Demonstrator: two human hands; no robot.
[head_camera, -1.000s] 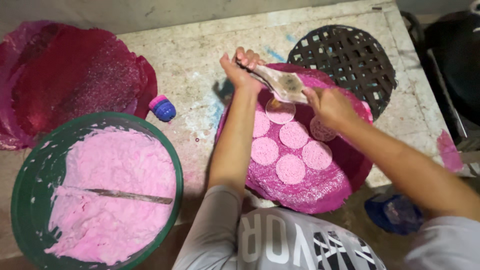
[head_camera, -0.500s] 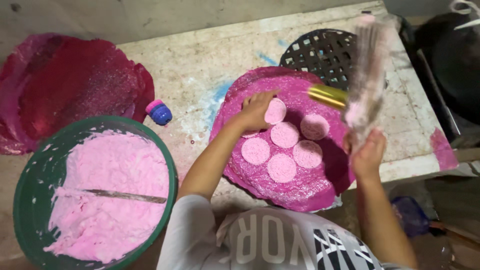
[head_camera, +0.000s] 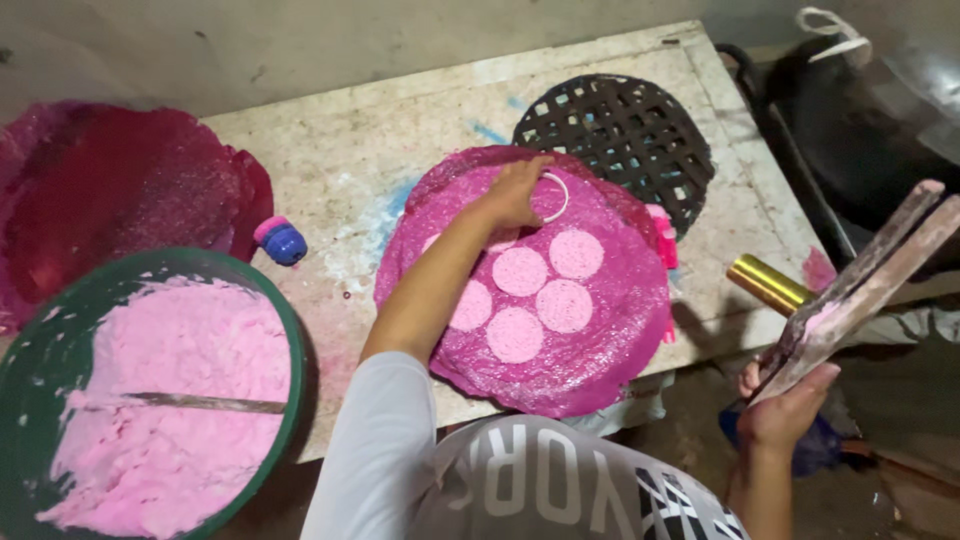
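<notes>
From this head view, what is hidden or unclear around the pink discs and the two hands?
- Pink discs: the left hand and forearm cover some near the white ring, so no full count.
- Flat wooden tool in the right hand: blurred; its working face is unclear.
- Green basin of pink paste: cut off by the left and bottom edges.
- Dark vessel, top right: cut off and dim.

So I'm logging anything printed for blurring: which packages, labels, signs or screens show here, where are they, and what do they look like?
Printed shirt: bottom centre, on the person; grey cloth with large white block lettering.
Gold tube: right of the pink mat, by the table edge; shiny cylinder, no label visible.
No packages, signs or screens in view.
</notes>
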